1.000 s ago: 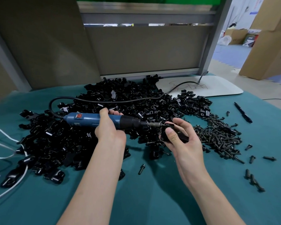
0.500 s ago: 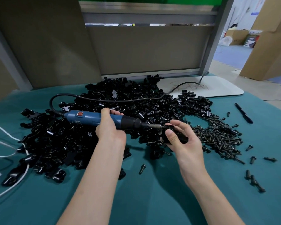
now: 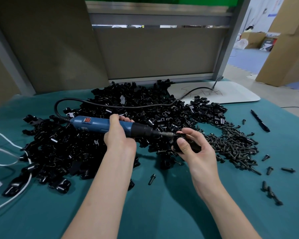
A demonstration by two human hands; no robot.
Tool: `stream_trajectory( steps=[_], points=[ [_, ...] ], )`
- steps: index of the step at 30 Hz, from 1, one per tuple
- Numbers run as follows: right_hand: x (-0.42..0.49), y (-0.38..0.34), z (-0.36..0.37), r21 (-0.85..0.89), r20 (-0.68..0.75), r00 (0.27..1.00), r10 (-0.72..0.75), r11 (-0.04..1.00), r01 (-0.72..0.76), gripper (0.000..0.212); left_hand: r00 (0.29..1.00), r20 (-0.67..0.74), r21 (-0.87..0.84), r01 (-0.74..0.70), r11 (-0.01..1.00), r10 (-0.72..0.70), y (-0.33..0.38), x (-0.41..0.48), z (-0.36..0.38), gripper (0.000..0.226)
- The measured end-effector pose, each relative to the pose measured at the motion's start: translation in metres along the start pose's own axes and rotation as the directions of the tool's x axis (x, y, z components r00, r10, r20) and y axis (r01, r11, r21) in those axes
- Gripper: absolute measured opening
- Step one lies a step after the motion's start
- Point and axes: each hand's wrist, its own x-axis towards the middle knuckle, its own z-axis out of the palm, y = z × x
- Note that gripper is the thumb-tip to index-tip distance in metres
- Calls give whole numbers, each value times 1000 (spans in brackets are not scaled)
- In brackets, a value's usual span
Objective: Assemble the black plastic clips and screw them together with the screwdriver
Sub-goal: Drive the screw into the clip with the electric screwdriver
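The big pile of black plastic clips [image 3: 145,118] lay on the green table cover [image 3: 162,213], and the screwdriver's black cord [image 3: 110,105] ran over it. In my judgement, a pull on this cord could drag clips out of the pile.

The blue screwdriver [image 3: 97,124] was held nearly level, with its bit meeting the clip [image 3: 194,145]. If the bit was not straight on the screw, it could slip and hit the thumb just beside it, or the screw could go in crooked. The screw itself was hidden.

The left hand [image 3: 119,137] was closed fully around the screwdriver body. The right hand [image 3: 198,150] was half closed and pinched the clip between thumb and curled fingers, above the cover, between the pile and the heap of screws [image 3: 231,144].
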Motion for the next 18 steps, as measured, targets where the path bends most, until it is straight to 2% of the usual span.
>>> stream_trajectory(
  steps=[8,12,18],
  points=[
    [0,1,-3,13,9,1000,2,1000,-3,25,1000,2,-8,4,1000,-4,-2,-2,0,14],
    [-1,-1,-1,62,0,999,33,998,-33,30,1000,3,-6,4,1000,-4,-2,-2,0,13],
    [0,0,-2,26,-11,1000,22,999,-22,33,1000,5,4,7,1000,-7,-2,-4,1,13]
  ],
)
